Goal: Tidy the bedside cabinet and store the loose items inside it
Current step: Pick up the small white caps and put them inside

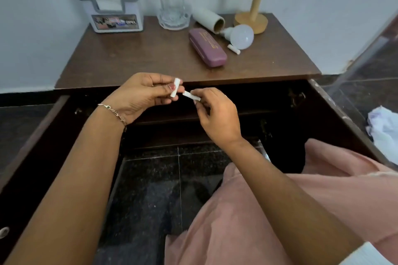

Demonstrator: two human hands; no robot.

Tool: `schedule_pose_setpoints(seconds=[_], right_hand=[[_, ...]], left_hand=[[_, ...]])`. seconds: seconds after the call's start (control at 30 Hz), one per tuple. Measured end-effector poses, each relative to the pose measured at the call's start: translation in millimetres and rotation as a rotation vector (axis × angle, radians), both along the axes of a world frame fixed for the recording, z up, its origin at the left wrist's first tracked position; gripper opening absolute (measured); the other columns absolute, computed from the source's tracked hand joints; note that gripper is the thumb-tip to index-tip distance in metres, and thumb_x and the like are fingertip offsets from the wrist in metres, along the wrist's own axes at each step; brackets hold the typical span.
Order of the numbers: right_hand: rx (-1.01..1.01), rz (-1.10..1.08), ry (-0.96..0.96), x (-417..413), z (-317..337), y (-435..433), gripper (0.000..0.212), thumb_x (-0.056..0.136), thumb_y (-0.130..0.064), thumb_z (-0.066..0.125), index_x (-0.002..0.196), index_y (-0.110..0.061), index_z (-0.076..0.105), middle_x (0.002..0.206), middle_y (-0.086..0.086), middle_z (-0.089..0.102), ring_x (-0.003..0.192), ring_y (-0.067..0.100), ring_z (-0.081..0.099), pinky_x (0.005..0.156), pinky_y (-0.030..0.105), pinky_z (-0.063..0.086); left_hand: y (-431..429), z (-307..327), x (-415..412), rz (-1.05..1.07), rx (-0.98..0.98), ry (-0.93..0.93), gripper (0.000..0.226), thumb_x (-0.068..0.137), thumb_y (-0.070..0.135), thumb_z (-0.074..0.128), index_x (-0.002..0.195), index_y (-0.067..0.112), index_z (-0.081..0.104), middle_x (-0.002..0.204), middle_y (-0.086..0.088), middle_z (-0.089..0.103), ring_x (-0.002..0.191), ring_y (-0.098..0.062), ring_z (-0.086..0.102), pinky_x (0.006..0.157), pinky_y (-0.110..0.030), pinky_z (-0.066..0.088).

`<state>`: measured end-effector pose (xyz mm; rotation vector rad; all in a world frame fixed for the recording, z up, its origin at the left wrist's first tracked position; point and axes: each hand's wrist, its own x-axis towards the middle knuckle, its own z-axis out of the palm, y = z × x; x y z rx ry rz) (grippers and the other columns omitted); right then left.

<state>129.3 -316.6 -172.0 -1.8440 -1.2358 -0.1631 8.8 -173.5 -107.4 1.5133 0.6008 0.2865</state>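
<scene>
My left hand (142, 94) pinches a small white stick (174, 88) in front of the cabinet's top edge. My right hand (215, 114) pinches a second small white stick (191, 95) just to its right, the two pieces almost touching. On the brown cabinet top (133, 58) lie a purple glasses case (207, 47), a white bulb (240, 36), a cardboard tube (208, 20) and a third white stick (233, 49). Both cabinet doors (28, 146) stand open, and the dark inside shows a shelf (172, 114).
A tissue holder (112, 9) and a tall glass mug (172, 2) stand at the back of the top. A lamp with a wooden base (252, 21) stands at the back right. Crumpled white cloth (383, 129) lies on the floor beyond the right door. My pink-clad knee (258, 211) is in front.
</scene>
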Motion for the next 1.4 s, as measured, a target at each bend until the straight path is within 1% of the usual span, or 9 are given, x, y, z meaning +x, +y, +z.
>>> schedule_pose_setpoints(seconds=[0.17,0.3,0.4,0.5,0.63,0.77,1.07,1.2,1.4], right_hand=[[-0.114,-0.289,0.356,28,-34,-23,0.018,0.081,-0.012,0.064,0.096,-0.021,0.068,0.091,-0.005,0.070,0.083,0.011,0.066,0.078,0.035,0.057],[-0.011,-0.583,0.673,66,-48,-34,0.013,0.082,-0.013,0.069,0.086,-0.023,0.063,0.087,-0.006,0.068,0.081,0.009,0.066,0.081,0.030,0.056],[0.066,-0.748,0.744,99,-54,-39,0.011,0.082,-0.014,0.068,0.083,-0.024,0.063,0.082,-0.008,0.065,0.081,0.010,0.065,0.074,0.022,0.051],[0.046,-0.810,0.700,126,-58,-40,0.007,0.081,-0.017,0.067,0.084,-0.023,0.066,0.081,-0.007,0.067,0.081,0.011,0.065,0.070,0.019,0.047],[0.015,-0.847,0.651,149,-68,-40,0.007,0.081,-0.015,0.066,0.085,-0.021,0.066,0.091,-0.002,0.071,0.088,0.015,0.066,0.079,0.026,0.054],[-0.054,-0.851,0.631,162,-81,-41,0.012,0.085,-0.014,0.066,0.094,-0.020,0.069,0.101,-0.001,0.070,0.094,0.016,0.066,0.071,0.019,0.045],[-0.114,-0.913,0.571,162,-100,-26,0.015,0.086,-0.029,0.065,0.101,-0.030,0.067,0.100,-0.007,0.069,0.092,0.015,0.066,0.063,0.025,0.042],[-0.135,-0.931,0.516,163,-103,-20,0.015,0.086,-0.032,0.064,0.101,-0.029,0.067,0.101,-0.006,0.069,0.093,0.016,0.067,0.062,0.025,0.041],[-0.133,-0.945,0.520,165,-107,-17,0.014,0.085,-0.035,0.065,0.098,-0.028,0.063,0.102,-0.007,0.067,0.094,0.016,0.066,0.063,0.026,0.039]], left_hand=[[-17,-41,26,-0.144,-0.073,0.192,0.024,0.086,0.003,0.061,0.110,0.007,0.066,0.103,-0.007,0.073,0.083,-0.011,0.069,0.071,-0.015,0.056],[-26,-75,65,-0.107,-0.096,0.262,0.019,0.088,0.001,0.060,0.105,0.007,0.066,0.097,-0.005,0.070,0.073,-0.007,0.068,0.066,-0.014,0.055],[-32,-99,101,-0.048,-0.055,0.266,0.021,0.088,0.000,0.059,0.108,0.005,0.064,0.090,-0.003,0.068,0.065,-0.004,0.065,0.059,-0.010,0.052],[-38,-120,139,0.032,0.005,0.244,0.025,0.088,0.000,0.060,0.113,0.005,0.063,0.084,-0.002,0.065,0.064,-0.004,0.061,0.052,-0.007,0.049],[-44,-142,180,0.116,0.078,0.227,0.030,0.083,-0.001,0.065,0.112,0.004,0.065,0.077,-0.001,0.063,0.057,-0.003,0.061,0.052,-0.009,0.051],[-47,-158,210,0.154,0.166,0.204,0.021,0.075,-0.002,0.073,0.091,0.009,0.066,0.074,0.001,0.063,0.063,-0.008,0.060,0.053,-0.012,0.052],[-48,-169,258,0.156,0.419,0.149,0.025,0.070,0.011,0.079,0.068,0.024,0.058,0.084,-0.002,0.070,0.078,-0.013,0.067,0.082,-0.031,0.057],[-49,-174,271,0.225,0.493,0.175,0.018,0.069,0.027,0.080,0.068,0.023,0.062,0.083,0.001,0.072,0.080,-0.011,0.068,0.080,-0.025,0.056],[-55,-176,277,0.243,0.468,0.163,0.029,0.067,0.029,0.083,0.061,0.026,0.055,0.077,0.002,0.066,0.074,-0.010,0.064,0.074,-0.022,0.053]])
